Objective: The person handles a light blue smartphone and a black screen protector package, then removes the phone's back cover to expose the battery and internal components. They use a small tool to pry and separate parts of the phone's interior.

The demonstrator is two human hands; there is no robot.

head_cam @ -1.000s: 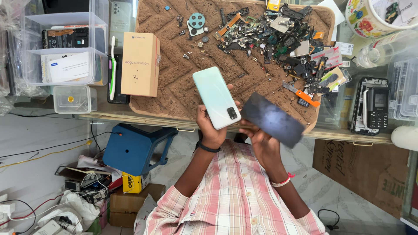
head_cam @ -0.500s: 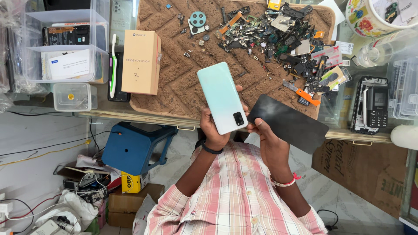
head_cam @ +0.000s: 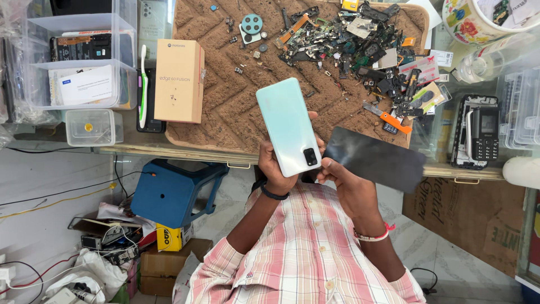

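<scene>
**Phone raised higher in the left hand, dark panel held beside it**

Seen from above the head, the person's left hand [head_cam: 277, 169] is wrapped around the lower end of a pale mint phone [head_cam: 288, 126], back cover and camera block facing up. The phone now stands steeper and more upright than a second ago, its top pointing to 12 o'clock over the woven brown mat [head_cam: 225, 101]. The right hand [head_cam: 349, 188] pinches the near corner of a flat black panel [head_cam: 376, 159], which has swung out toward 3 o'clock. The two pieces sit just beside each other, nearly touching at the phone's lower corner. Judging by this, the two parts are apart and being looked over.

At 1 o'clock a heap of small phone parts [head_cam: 360, 39] covers the mat. A tan cardboard box [head_cam: 180, 80] stands at 10 o'clock, with clear plastic bins [head_cam: 73, 62] farther left. A keypad handset [head_cam: 478, 132] lies at 3 o'clock. The surface edge [head_cam: 169, 151] runs just beyond the hands. Open room lies on the bare mat centre, directly ahead of the phone.
</scene>
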